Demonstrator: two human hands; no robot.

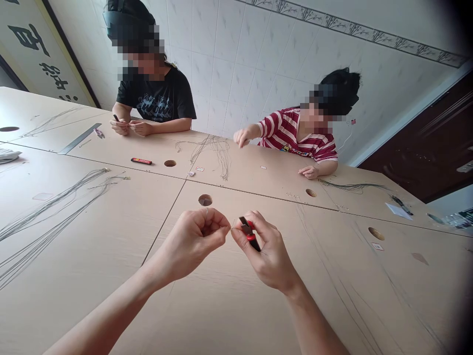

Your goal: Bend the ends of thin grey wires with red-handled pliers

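Note:
My left hand (201, 239) is closed in a pinch, thumb against the fingers, at the middle of the view. Whatever lies between its fingertips is too small to name; a thin, faint strand shows near the tips. Close beside it on the right, my right hand (266, 249) is wrapped round small black pliers with red on the handles (252, 240). The pliers' dark head points up and left. The thumb tips of both hands nearly meet above the wooden table (221, 305).
Bundles of thin wires (62, 212) lie at the left, more wires (221, 153) beyond my hands. A red and black marker (141, 161), a metal ruler (79, 139) and round holes (205, 199) mark the tabletop. Two people (162, 93) sit opposite.

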